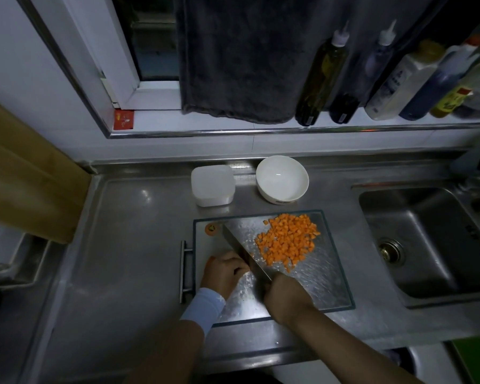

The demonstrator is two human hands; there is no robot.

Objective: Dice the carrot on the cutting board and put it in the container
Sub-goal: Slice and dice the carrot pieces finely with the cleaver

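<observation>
A pile of diced carrot (287,241) lies on the right half of a glass cutting board (324,284). My right hand (286,296) grips the handle of a cleaver (240,246), whose blade lies slanted across the board's left side. Beside the blade, my left hand (224,273) curls its fingers over a remaining bit of carrot (211,258), mostly hidden under the hand. A white square plastic container (212,185) and a white bowl (281,178) stand on the counter behind the board, both holding nothing.
A steel sink (427,242) lies to the right of the board. Several bottles (377,79) stand on the window ledge beside a hanging dark towel (241,56). A brown board (22,173) leans at the far left. A drawer handle (185,270) shows beside the board's left edge.
</observation>
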